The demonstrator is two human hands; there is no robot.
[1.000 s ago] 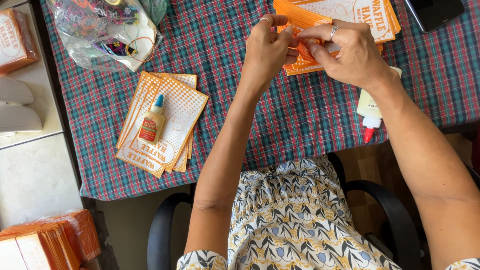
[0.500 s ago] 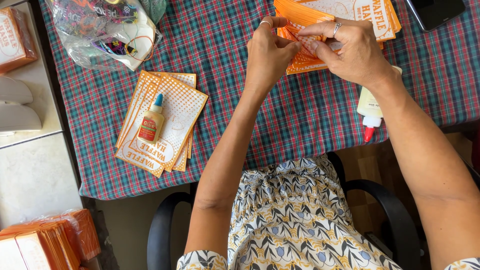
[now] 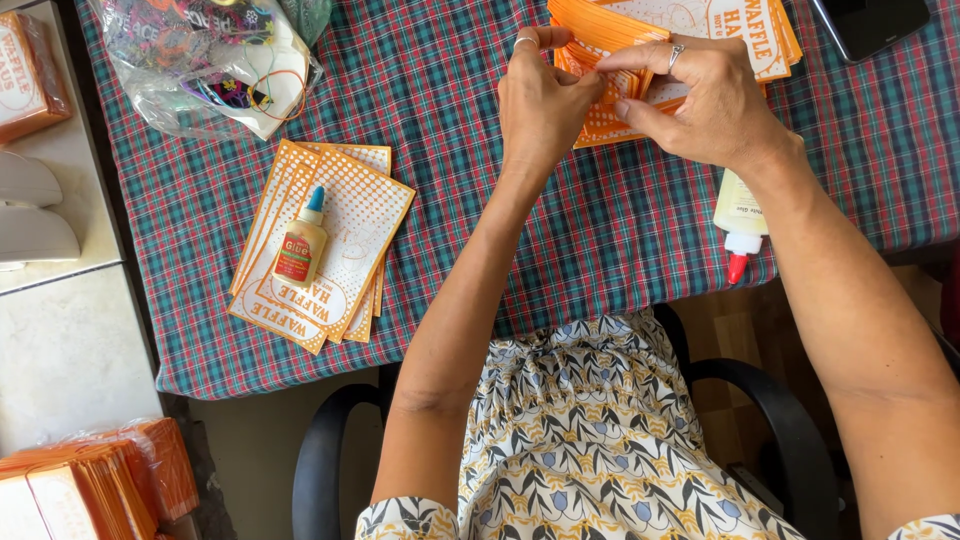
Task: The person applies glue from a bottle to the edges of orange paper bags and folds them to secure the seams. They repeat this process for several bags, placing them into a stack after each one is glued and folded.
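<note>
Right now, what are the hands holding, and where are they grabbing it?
Both hands hold one folded orange paper sleeve. The left hand pinches its left edge, and the right hand grips its right side with thumb below and fingers on top.

A table is covered with a plaid cloth [image 3: 620, 250] in green, red and blue, and daylight falls softly on it from above. On the left side stands a pale counter surface [image 3: 70, 340] with a dark gap between it and the table, and its top looks like light stone or tile. Below, a black office chair [image 3: 330, 470] with curved armrests is seen, and under it a brown floor [image 3: 735, 410] shows in shadow
</note>
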